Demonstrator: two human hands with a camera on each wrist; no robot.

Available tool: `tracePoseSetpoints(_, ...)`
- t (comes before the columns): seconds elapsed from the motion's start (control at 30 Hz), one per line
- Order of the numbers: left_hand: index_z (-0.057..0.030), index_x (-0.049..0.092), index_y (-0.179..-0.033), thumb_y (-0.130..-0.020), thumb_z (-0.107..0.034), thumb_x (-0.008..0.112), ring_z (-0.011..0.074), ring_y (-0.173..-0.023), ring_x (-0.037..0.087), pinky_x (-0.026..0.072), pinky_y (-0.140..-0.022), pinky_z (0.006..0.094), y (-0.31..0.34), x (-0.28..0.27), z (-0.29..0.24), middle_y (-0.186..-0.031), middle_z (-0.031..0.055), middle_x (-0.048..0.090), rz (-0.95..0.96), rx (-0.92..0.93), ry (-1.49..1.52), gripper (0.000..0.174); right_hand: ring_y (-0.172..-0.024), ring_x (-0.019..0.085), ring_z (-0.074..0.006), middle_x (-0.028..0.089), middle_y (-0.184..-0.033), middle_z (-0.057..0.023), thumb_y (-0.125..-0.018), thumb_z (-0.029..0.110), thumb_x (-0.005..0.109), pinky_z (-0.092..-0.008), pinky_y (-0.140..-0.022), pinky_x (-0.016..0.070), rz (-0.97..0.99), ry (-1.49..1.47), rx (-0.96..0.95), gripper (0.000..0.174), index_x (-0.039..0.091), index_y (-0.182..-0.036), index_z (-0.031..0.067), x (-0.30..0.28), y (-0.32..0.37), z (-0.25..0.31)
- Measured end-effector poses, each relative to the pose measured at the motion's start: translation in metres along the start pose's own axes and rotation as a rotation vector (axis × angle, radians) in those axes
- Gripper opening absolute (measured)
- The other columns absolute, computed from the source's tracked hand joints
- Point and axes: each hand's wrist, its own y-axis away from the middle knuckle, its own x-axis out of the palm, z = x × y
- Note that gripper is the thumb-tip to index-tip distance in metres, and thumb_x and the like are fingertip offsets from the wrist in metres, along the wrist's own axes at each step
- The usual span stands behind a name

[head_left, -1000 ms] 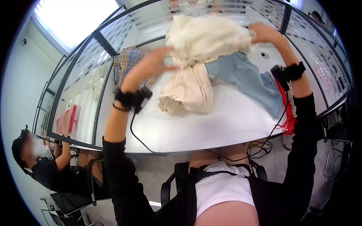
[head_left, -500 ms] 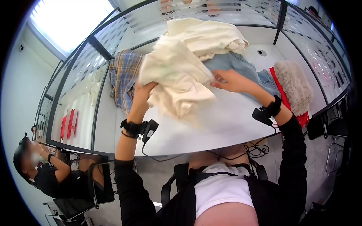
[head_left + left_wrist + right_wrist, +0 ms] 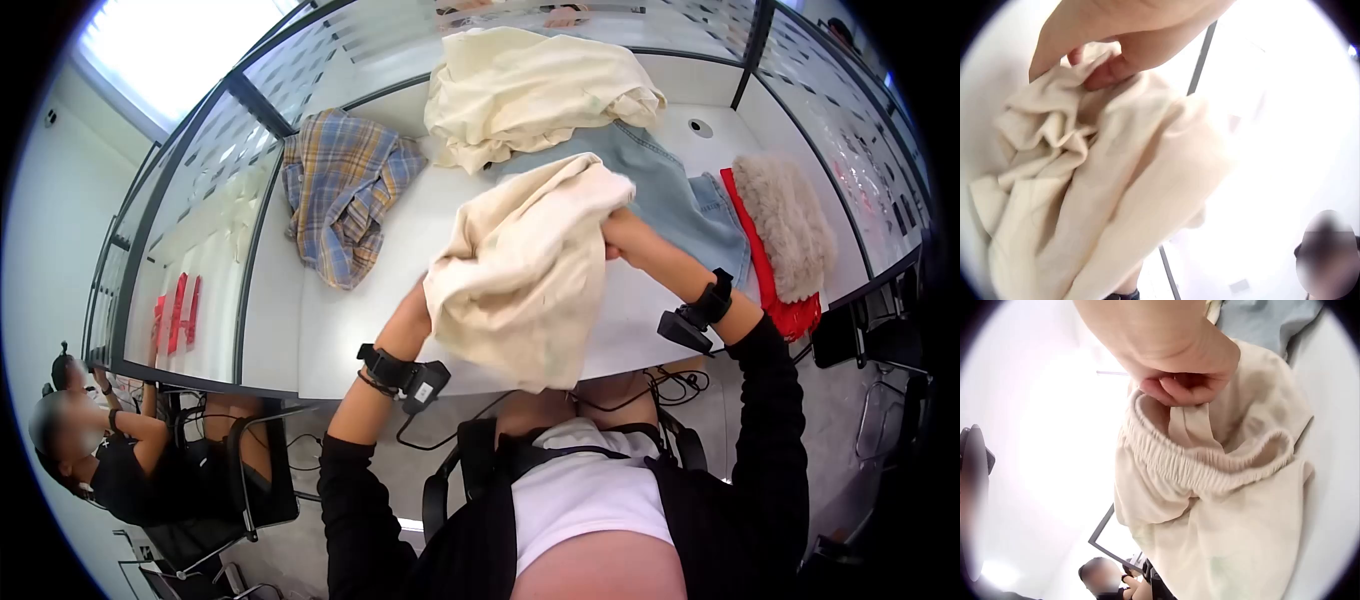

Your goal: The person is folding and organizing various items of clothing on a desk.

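Note:
A cream garment (image 3: 525, 270) hangs between both hands above the front of the table, its lower end reaching past the edge. The left hand (image 3: 415, 310) grips its left side, and in the left wrist view the thumb and fingers of that hand (image 3: 1122, 37) pinch bunched cloth (image 3: 1104, 162). On the garment's upper right, the right hand (image 3: 628, 235) holds on. The right wrist view shows curled fingers of the right hand (image 3: 1172, 356) pinching the edge beside a gathered elastic waistband (image 3: 1191, 465). Faint green marks show on the cloth.
A second cream garment (image 3: 530, 90) lies at the back, partly over light blue denim (image 3: 650, 180). Plaid cloth (image 3: 345, 190) is at the left; grey fluffy cloth (image 3: 785, 225) and red cloth (image 3: 755, 260) are at the right. Dividers (image 3: 260, 105) surround the table (image 3: 340, 330). Another person (image 3: 130, 460) sits left.
One cream garment was left at the back, while the other was drawn toward the body and lifted by both hands. The right hand, loosely open before, now pinches its edge.

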Motion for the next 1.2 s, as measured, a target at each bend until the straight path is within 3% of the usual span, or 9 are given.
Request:
tracePoseSetpoints(0.03, -0.0008, 0.05, -0.115, -0.088, -0.013, 0.053, 0.0183, -0.096, 0.058, 0.0491, -0.084, 0.0322, 0.008, 0.011, -0.01, -0.108, 0.0096, 0.057, -0.086, 0.029, 0.097, 0.03, -0.052, 0.052, -0.0076, 0.06, -0.08, -0.0047, -0.082, 0.019, 0.058, -0.022, -0.038, 0.0366, -0.019, -0.036, 0.063, 0.032, 0.053, -0.109, 0.0034, -0.006, -0.001, 0.001)
tracePoseSetpoints(0.07, -0.0009, 0.048, -0.112, -0.086, -0.01, 0.052, 0.0184, -0.099, 0.055, 0.0469, -0.087, 0.0331, 0.006, -0.008, -0.008, -0.109, 0.0091, 0.055, -0.207, 0.058, 0.045, 0.028, -0.034, 0.032, -0.0021, 0.052, -0.061, 0.0019, -0.083, 0.02, 0.052, -0.0195, -0.03, 0.0169, -0.032, -0.116, -0.031, 0.021, 0.055, -0.093, 0.0022, -0.007, -0.006, -0.005)
tracePoseSetpoints(0.2, -0.001, 0.046, -0.104, -0.082, -0.002, 0.049, 0.0166, -0.095, 0.055, 0.0455, -0.081, 0.0318, 0.014, 0.002, -0.028, -0.103, 0.0091, 0.054, -0.585, 0.602, -0.617, 0.023, -0.034, 0.035, -0.0029, 0.052, -0.06, 0.0006, -0.089, 0.024, 0.047, -0.0196, -0.031, 0.0233, -0.012, -0.107, -0.049, 0.025, 0.057, -0.085, 0.0016, -0.029, 0.001, 0.011)
tracePoseSetpoints(0.3, -0.0002, 0.047, -0.102, -0.084, -0.002, 0.049, 0.0139, -0.078, 0.059, 0.0477, -0.073, 0.025, 0.028, 0.047, -0.039, -0.094, 0.0087, 0.057, -0.299, 0.55, -0.767, 0.019, -0.035, 0.039, -0.0066, 0.054, -0.062, -0.003, -0.092, 0.031, 0.047, -0.0204, -0.033, 0.0295, -0.066, -0.145, -0.047, 0.03, 0.054, -0.094, 0.0023, -0.017, 0.009, 0.011)
tracePoseSetpoints(0.37, 0.001, 0.047, -0.099, -0.085, -0.004, 0.052, 0.0148, -0.072, 0.06, 0.0496, -0.067, 0.0251, 0.043, 0.098, -0.043, -0.093, 0.0102, 0.06, -0.176, 0.141, -0.87, 0.016, -0.04, 0.048, -0.0096, 0.056, -0.067, -0.0051, -0.091, 0.028, 0.049, -0.0211, -0.036, 0.0379, -0.008, -0.229, -0.02, 0.028, 0.05, -0.108, 0.0046, 0.004, 0.026, 0.021)
tracePoseSetpoints(0.5, 0.0046, 0.037, -0.117, -0.08, -0.016, 0.064, 0.0219, -0.085, 0.063, 0.0506, -0.073, 0.0291, 0.032, 0.124, -0.008, -0.098, 0.0138, 0.06, 0.003, 0.183, -0.964, 0.05, -0.06, 0.062, -0.0159, 0.06, -0.094, -0.011, -0.09, 0.015, 0.048, -0.0258, -0.052, 0.0529, 0.227, -0.188, -0.036, 0.032, 0.041, -0.12, 0.0063, 0.029, 0.051, 0.028)
tracePoseSetpoints(0.7, 0.0092, 0.021, -0.126, -0.072, -0.026, 0.074, 0.0259, -0.106, 0.055, 0.044, -0.089, 0.0324, 0.029, 0.118, 0.012, -0.111, 0.0216, 0.053, 0.057, 0.337, -0.742, 0.083, -0.081, 0.059, -0.0113, 0.056, -0.103, -0.0047, -0.09, 0.008, 0.045, -0.025, -0.068, 0.0512, 0.32, -0.206, -0.112, 0.031, 0.044, -0.121, 0.0081, 0.041, 0.072, 0.02)
tracePoseSetpoints(0.93, -0.0017, 0.055, -0.103, -0.072, -0.016, 0.071, 0.0174, -0.073, 0.059, 0.0457, -0.07, 0.0273, 0.03, 0.114, 0.005, -0.081, 0.0112, 0.063, -0.238, 0.385, -0.683, 0.037, -0.087, 0.054, -0.0066, 0.057, -0.1, -0.0002, -0.087, 0.007, 0.053, -0.0218, -0.074, 0.0444, 0.355, -0.017, -0.372, 0.023, 0.054, -0.109, 0.0014, 0.029, 0.059, 0.02)
tracePoseSetpoints(1.2, -0.012, 0.055, -0.097, -0.063, 0.002, 0.063, 0.0279, -0.076, 0.059, 0.0468, -0.061, 0.0358, 0.057, 0.079, -0.077, -0.096, 0.0056, 0.054, -0.597, 0.787, -1.629, 0.037, -0.058, 0.054, -0.0142, 0.058, -0.068, -0.012, -0.079, 0.007, 0.061, -0.0271, -0.055, 0.0415, 0.054, 0.744, -0.679, 0.017, 0.061, -0.095, 0.0009, 0.0, 0.073, 0.074)
